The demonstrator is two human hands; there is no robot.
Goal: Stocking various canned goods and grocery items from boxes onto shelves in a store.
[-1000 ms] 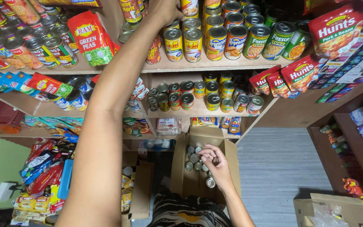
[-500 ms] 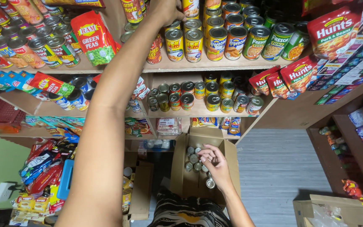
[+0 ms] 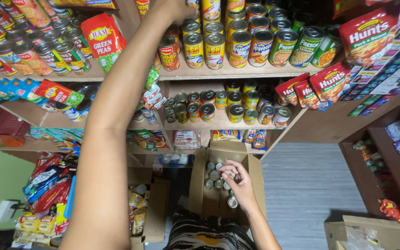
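Observation:
My left hand is stretched up to the top shelf, where it meets a stack of yellow-labelled cans. The frame's top edge cuts off its fingers, so any grip is hidden. My right hand is down inside an open cardboard box on the floor. Its fingers are bent onto the tops of several small cans, and I cannot see whether they grip one. One loose can lies just beside that wrist.
Wooden shelves hold rows of cans, a red pouch of peas and red sauce pouches. Snack packets pile up at the lower left. A second open box sits to the left, and another carton at the lower right.
My right hand has crept slightly toward the far end of the box, over the can tops. The left arm stays raised at the top shelf.

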